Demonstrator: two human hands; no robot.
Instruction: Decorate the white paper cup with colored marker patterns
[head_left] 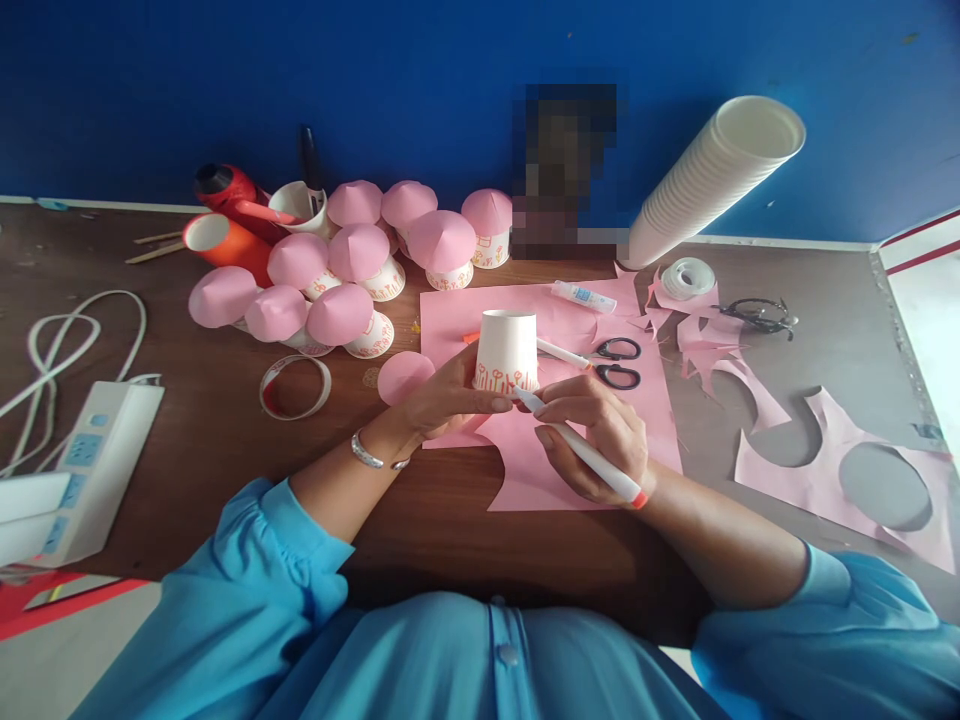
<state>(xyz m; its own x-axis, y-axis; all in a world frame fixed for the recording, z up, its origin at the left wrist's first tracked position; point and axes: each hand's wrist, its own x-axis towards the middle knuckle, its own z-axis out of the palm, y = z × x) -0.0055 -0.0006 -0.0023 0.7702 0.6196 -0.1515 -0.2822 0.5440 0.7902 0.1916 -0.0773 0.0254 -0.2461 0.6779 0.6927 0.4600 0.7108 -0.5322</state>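
My left hand grips a white paper cup near its lower edge, above the pink paper. Red-orange flower and stem drawings run around the cup's lower part. In my right hand is a white marker with a red end, its tip at or very near the drawn band. Behind the cup lie another white marker and black-handled scissors, whose blades are partly hidden. A pink paper disc is just left of my left hand.
Several decorated cups with pink cone tops stand at the back left, beside a red heat gun. A tall stack of cups leans at the back right. Pink offcuts, glasses, a tape roll and a power strip lie around.
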